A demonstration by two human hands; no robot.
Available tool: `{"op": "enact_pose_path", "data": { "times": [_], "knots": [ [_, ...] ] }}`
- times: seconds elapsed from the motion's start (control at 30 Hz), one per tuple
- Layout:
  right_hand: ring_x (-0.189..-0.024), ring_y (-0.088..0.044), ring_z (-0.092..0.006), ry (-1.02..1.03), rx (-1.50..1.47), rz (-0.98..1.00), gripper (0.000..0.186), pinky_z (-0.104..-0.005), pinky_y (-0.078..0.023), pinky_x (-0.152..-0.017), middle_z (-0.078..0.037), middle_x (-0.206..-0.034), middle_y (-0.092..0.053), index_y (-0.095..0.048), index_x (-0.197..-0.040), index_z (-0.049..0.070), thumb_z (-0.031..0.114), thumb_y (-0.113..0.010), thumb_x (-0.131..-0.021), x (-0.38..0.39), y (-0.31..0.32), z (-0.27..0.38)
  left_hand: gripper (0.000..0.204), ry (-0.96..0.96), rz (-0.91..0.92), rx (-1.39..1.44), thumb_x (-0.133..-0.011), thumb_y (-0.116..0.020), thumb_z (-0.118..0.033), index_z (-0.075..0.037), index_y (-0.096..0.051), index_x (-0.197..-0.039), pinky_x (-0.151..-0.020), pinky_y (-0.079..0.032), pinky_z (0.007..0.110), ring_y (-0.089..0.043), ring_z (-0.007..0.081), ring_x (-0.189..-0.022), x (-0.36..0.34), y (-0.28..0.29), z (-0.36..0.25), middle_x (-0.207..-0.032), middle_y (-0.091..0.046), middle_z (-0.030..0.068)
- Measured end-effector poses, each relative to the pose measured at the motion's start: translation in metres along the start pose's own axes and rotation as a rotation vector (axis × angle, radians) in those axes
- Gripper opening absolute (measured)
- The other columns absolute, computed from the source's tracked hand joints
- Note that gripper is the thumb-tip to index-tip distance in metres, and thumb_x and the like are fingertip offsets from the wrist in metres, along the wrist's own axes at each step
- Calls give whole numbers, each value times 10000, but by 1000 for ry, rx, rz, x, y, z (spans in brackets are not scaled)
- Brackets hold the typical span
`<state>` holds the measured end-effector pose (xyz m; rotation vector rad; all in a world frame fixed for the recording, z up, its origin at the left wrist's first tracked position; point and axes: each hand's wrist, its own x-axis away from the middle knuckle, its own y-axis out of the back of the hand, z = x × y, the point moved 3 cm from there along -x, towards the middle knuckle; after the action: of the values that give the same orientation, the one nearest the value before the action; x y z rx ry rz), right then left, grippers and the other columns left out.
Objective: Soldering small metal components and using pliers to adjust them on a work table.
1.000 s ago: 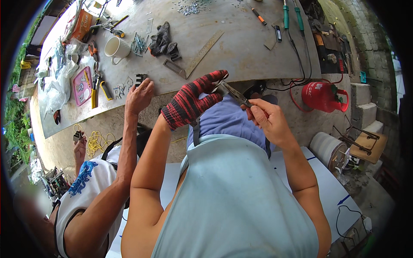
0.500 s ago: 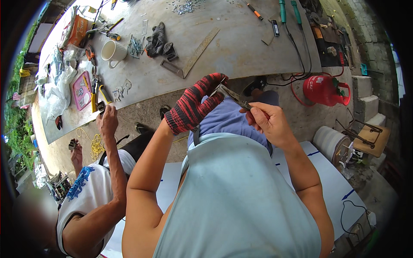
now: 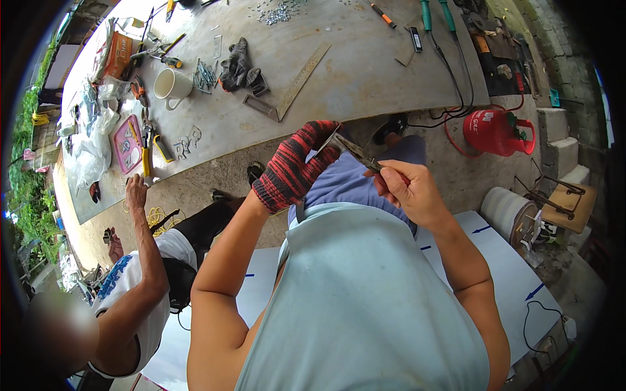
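Right now I'm closing my bare right hand (image 3: 407, 192) around the handles of a pair of pliers (image 3: 357, 154), fingers wrapped tight. My left hand (image 3: 297, 166), wearing a red-and-black knit glove, is curling shut around a small metal piece (image 3: 328, 143) at the plier tip, held up in front of my chest, just below the edge of the workbench (image 3: 365, 72). The piece is mostly hidden by the glove, so I can't tell its shape. A co-worker's hand (image 3: 136, 191) is reaching the bench edge near yellow-handled tools (image 3: 147, 159).
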<state>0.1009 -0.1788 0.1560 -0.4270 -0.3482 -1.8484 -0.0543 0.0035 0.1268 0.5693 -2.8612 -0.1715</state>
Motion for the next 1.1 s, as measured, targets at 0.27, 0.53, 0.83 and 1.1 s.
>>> {"op": "enact_pose_path", "data": {
  "times": [0.27, 0.53, 0.83, 1.1],
  "knots": [
    [-620, -501, -32, -18, 9, 37, 354, -194, -416, -542, 4, -773, -626, -728, -1147, -27, 259, -526, -1099, 2, -2, -3, 572, 42, 247, 230, -1035, -644, -184, -28, -433, -1543, -1206, -334, 392, -438, 230, -1467, 3, 12, -19, -1549, -509, 135],
    [-609, -514, -45, -44, -90, 109, 399, -202, -422, -529, -8, -768, -632, -732, -1105, -35, 297, -511, -1104, 8, -3, 2, 501, -3, 264, 306, -1033, -631, -145, -32, -479, -1497, -1216, -314, 397, -457, 233, -1444, 6, 13, -19, -1491, -543, 113],
    [-582, -536, -59, -165, -300, 163, 502, -208, -429, -504, -36, -746, -649, -719, -1061, -50, 400, -501, -1104, 9, 0, -5, 456, -34, 172, 365, -1012, -619, -58, -44, -513, -1455, -1174, -371, 394, -514, 219, -1384, 6, -2, -10, -1436, -589, 117],
    [-588, -559, -71, -221, -373, 215, 493, -209, -434, -494, -44, -754, -652, -710, -1066, -46, 397, -497, -1107, 11, 1, -1, 371, -4, 106, 192, -1036, -578, -95, -35, -551, -1401, -1038, -458, 336, -604, 164, -1179, 10, 0, -16, -1365, -655, 97]
  ]
}}
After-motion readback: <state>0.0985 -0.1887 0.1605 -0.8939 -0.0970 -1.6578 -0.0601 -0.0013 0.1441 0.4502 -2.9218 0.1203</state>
